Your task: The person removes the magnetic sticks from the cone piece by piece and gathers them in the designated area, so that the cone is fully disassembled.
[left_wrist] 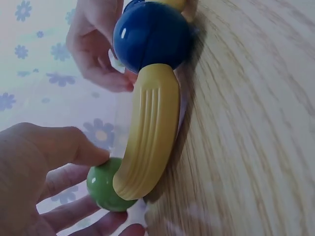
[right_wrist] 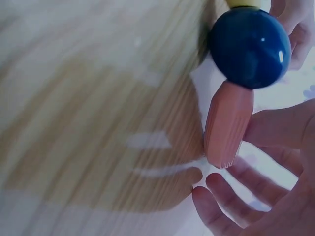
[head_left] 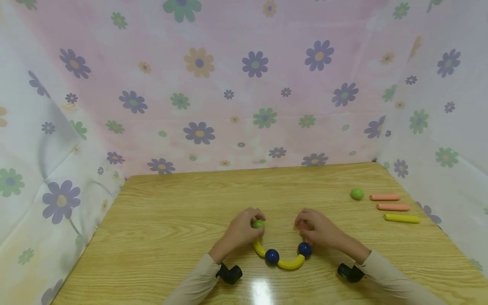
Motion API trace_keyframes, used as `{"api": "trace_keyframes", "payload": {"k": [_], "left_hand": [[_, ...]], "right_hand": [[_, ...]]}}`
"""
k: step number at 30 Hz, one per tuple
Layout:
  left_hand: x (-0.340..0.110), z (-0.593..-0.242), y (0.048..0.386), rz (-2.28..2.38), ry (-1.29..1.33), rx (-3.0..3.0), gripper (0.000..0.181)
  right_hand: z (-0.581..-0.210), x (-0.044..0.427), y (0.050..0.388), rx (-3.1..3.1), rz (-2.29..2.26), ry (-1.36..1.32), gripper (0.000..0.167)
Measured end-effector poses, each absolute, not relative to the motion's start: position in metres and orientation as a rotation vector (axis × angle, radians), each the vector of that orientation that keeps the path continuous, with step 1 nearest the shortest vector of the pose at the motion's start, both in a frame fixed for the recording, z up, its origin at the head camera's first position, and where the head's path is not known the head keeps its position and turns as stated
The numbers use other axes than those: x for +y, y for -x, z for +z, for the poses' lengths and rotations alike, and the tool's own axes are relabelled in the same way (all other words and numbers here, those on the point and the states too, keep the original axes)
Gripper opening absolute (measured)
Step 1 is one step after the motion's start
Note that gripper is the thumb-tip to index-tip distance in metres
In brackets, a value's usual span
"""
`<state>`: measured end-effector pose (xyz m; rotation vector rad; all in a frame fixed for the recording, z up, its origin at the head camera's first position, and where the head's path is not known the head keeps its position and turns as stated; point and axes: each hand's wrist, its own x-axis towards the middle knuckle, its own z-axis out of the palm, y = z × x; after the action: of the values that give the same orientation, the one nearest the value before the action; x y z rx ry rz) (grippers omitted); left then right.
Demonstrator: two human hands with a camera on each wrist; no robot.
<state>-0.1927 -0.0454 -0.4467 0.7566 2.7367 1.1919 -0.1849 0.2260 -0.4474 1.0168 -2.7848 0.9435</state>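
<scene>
My left hand (head_left: 244, 228) grips a green ball (left_wrist: 106, 189) between thumb and fingers. That ball sits against the end of a curved yellow piece (left_wrist: 152, 132). The other end of this piece meets a dark blue ball (head_left: 272, 257), followed by a second curved yellow piece (head_left: 291, 263) and another blue ball (right_wrist: 251, 49). My right hand (head_left: 318, 228) holds an orange ribbed stick (right_wrist: 229, 125) with the thumb along its side; its upper end touches the second blue ball. Fingers partly hide the stick in the head view. Together the pieces form a U-shaped chain on the table.
At the right of the wooden table (head_left: 183, 199) lie another green ball (head_left: 357, 194), two orange sticks (head_left: 385, 197) and a straight yellow stick (head_left: 402, 218). Flowered cloth (head_left: 228, 106) stands around the table's back and sides. Each wrist wears a black camera (head_left: 230, 274).
</scene>
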Motion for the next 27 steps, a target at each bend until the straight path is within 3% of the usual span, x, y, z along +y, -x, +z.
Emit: {"api": "trace_keyframes", "payload": {"k": [10,27], "left_hand": [[-0.052,-0.447,0.191,1.187,-0.889,2.793,0.010],[-0.071,-0.446,0.178,0.988,-0.885,2.906,0.005]], "right_hand": [[-0.451,0.251,0.179,-2.609,0.811,-1.237,0.049],[-0.446,0.273,0.151,-2.771,0.717,-1.165,0.032]]}}
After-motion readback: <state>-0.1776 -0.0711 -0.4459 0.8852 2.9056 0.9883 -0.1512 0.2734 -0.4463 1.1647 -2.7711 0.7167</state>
